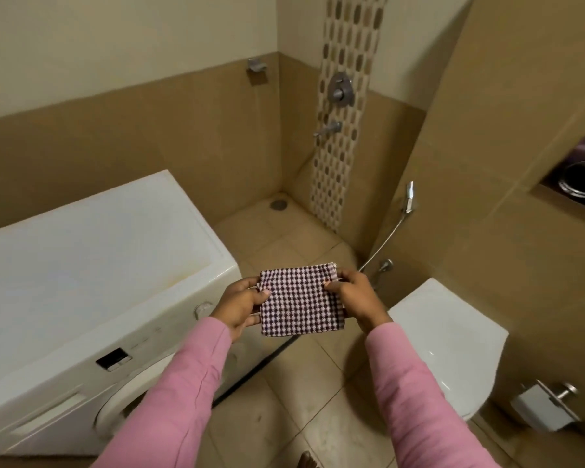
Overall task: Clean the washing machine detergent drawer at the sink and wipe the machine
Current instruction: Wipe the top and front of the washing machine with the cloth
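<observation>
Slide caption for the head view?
Left hand and right hand hold a folded checked cloth between washing machine and toilet.

**Tan-tiled bathroom with a corner shower**

Tan tiles (149, 140) cover the lower walls, with cream wall (115, 35) above. A pebble-patterned mosaic strip (345, 157) runs down near the corner, carrying a chrome shower mixer (340, 89) and spout (328, 129). The beige tiled floor (301, 376) has a round drain (278, 204) in the far corner. A white toilet (446, 346) stands at right, with a hand sprayer (409, 197) on the wall behind it and a paper holder (544, 407) beside it.

left hand (239, 307) and right hand (356, 296) out front, level, each pinching one side of checked cloth (301, 300), thumbs on top.
</observation>
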